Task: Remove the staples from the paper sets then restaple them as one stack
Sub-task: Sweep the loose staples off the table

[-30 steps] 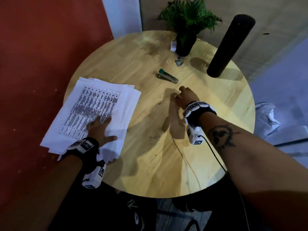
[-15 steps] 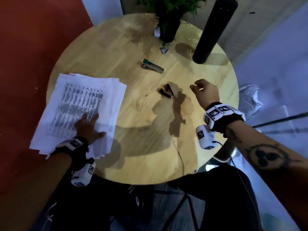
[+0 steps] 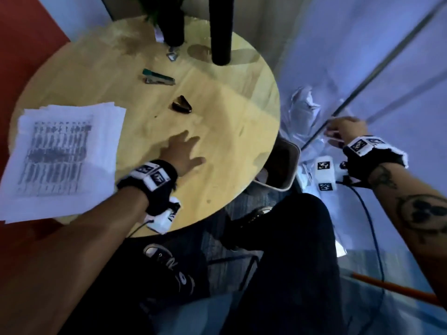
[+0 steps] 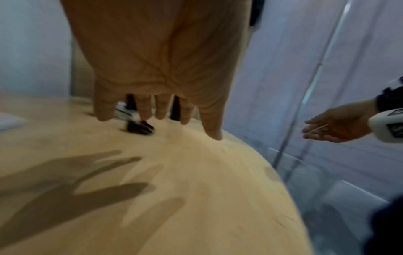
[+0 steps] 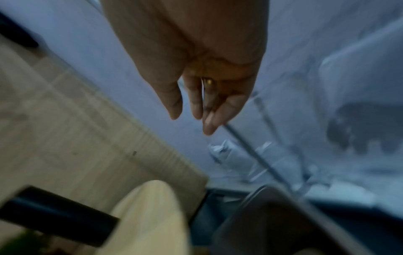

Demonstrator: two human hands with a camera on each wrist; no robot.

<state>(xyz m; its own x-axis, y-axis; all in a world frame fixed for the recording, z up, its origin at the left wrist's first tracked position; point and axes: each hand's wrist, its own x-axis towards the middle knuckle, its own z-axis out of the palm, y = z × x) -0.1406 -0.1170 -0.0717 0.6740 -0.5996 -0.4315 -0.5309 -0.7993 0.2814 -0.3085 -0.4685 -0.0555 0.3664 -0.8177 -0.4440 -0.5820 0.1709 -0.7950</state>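
In the head view, the left hand [image 3: 185,151] lies flat with straight fingers on the table [image 3: 229,165], probably for support, beside the paper stack [image 3: 65,160]; the stapler [image 3: 158,78] and staple remover [image 3: 182,107] wait near. The right hand [image 3: 344,129] reaches out above the bin [image 3: 289,165]. In the left wrist view, its fingers are loose. In the right wrist view, something small and shiny [image 5: 208,82], perhaps a staple, lies in the relaxed fingers.

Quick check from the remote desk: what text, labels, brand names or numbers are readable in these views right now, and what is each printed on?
No text can be read in any view.
Paper stack: a printed table in rows and columns, too blurred to read.
Wrist bands on the left hand and right hand: black-and-white square marker patterns, not words.
Stapler: no legible brand.
Shoe: pale markings, unreadable.
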